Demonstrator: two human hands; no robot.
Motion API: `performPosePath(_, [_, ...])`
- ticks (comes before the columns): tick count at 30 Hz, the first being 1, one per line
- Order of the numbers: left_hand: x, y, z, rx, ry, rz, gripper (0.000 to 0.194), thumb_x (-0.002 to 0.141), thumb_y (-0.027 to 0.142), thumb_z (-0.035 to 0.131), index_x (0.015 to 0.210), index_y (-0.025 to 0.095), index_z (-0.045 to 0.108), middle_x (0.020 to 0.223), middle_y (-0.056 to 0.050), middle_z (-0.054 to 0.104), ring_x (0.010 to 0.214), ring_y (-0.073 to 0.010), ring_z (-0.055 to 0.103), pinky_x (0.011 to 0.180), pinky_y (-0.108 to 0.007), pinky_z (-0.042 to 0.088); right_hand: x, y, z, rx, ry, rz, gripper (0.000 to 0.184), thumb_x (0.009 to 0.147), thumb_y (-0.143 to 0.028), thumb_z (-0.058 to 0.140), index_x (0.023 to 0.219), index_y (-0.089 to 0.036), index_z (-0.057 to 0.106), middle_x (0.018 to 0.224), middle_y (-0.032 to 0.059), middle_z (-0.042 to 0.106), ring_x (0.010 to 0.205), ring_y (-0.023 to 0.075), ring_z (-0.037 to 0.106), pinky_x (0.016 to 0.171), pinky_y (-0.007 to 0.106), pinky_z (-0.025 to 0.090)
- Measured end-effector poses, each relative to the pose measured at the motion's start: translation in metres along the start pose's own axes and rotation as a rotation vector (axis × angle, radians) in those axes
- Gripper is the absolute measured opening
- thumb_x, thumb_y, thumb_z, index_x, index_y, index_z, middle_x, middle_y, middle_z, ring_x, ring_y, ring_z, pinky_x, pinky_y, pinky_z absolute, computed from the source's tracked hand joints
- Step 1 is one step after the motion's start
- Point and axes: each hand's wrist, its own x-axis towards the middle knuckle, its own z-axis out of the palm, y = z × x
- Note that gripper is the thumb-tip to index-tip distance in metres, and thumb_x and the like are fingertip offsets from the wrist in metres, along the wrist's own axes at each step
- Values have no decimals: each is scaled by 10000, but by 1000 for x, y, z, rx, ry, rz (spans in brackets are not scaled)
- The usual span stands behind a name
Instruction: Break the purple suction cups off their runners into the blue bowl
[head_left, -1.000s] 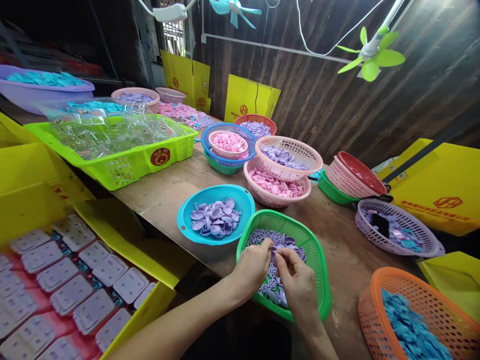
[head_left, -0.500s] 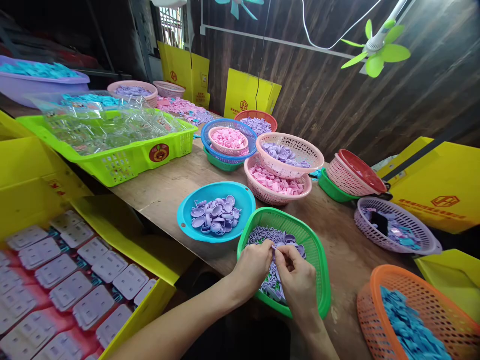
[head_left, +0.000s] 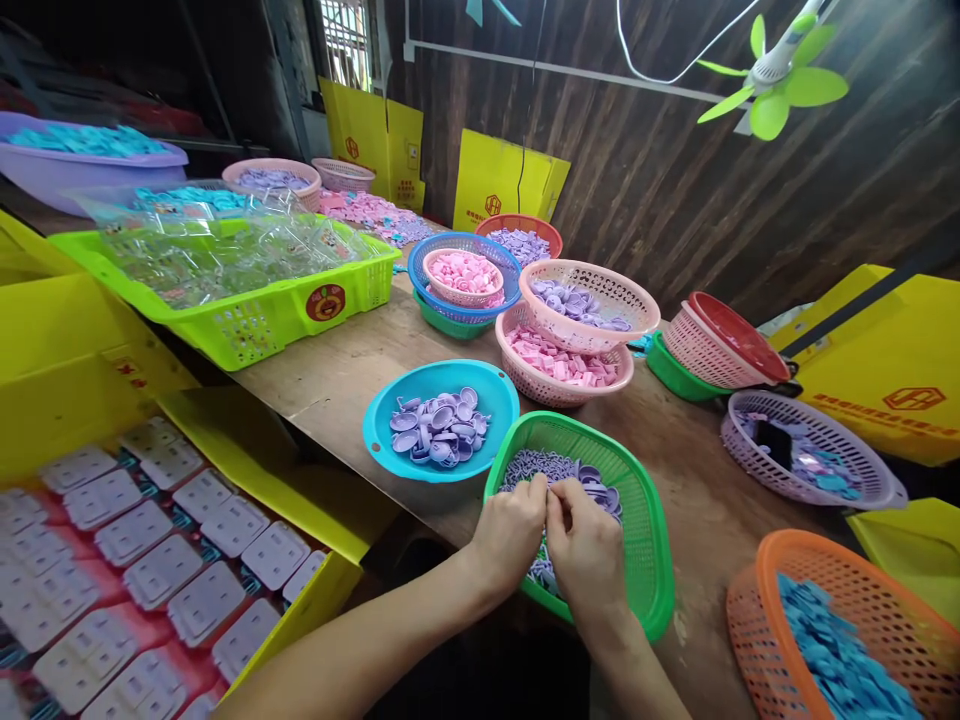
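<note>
Above the green basket [head_left: 651,560], my left hand [head_left: 510,530] and my right hand [head_left: 589,545] meet at the fingertips. Both are closed in a pinch, and whatever they hold is hidden behind the fingers. Inside the basket lie many small lilac plastic pieces [head_left: 536,465], with larger rounded lilac cups [head_left: 592,480] beside them near the far side. Just left of the basket sits a turquoise bowl [head_left: 379,440] with a heap of lilac cup-shaped pieces [head_left: 442,430].
Pink baskets [head_left: 637,305] stacked with lilac and pink parts stand beyond. An orange basket [head_left: 750,640] of blue pieces is at right. A lime crate [head_left: 292,325] of clear bags stands left, above a yellow carton [head_left: 315,600] packed with pale boxy items.
My hands have drawn closer together, and the lilac piece that showed between my fingertips is now hidden. The whole view has shifted slightly.
</note>
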Motion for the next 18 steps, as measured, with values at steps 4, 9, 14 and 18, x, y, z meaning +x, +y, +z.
performPosePath(4, [20,-45,-26,23,45,-98,252,889,218,286,986,188,516,803,-56,620,741,-179,598,661,-272,444,25,33,6,264,-300,20,203,858,-304,383,859,-196,555,631,-13,568,507,111,504,486,209,352])
performPosePath(9, [46,-101,-53,274,273,-276,387,835,193,386,1208,94,420,1067,-170,526,1028,-273,479,851,-399,377,22,75,43,62,-516,11,259,512,-90,698,728,-186,592,649,-29,564,542,105,501,518,207,337])
performPosePath(14, [42,-72,-33,120,272,-45,440,814,168,408,1252,139,381,1098,-114,506,1049,-209,454,905,-332,360,4,81,65,131,-569,-20,224,491,27,614,468,-169,510,462,-57,494,450,81,451,486,205,307])
performPosePath(18, [40,-37,-4,-65,-2,72,332,811,182,412,1130,183,505,990,-76,587,951,-186,538,833,-298,417,19,94,47,180,-484,17,162,607,-61,570,510,-170,500,468,-48,513,464,76,469,495,201,315])
